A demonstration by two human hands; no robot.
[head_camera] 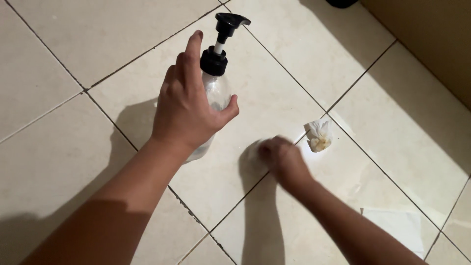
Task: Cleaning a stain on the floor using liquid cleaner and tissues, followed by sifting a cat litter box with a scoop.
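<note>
My left hand [186, 105] grips a clear plastic pump bottle [216, 91] with a black pump head [226, 24], held above the tiled floor [88, 44]. Its forefinger points up beside the pump neck. My right hand [282, 159] is blurred and pressed low on the floor, fingers curled over something white and small that I cannot make out. A crumpled white tissue with a yellow stain [319, 136] lies on the tile just right of that hand.
Cream floor tiles with dark grout lines fill the view. A flat white sheet [395, 228] lies at the lower right. A brown wall or cabinet face [431, 34] rises at the upper right, with a dark object [341, 3] at the top edge.
</note>
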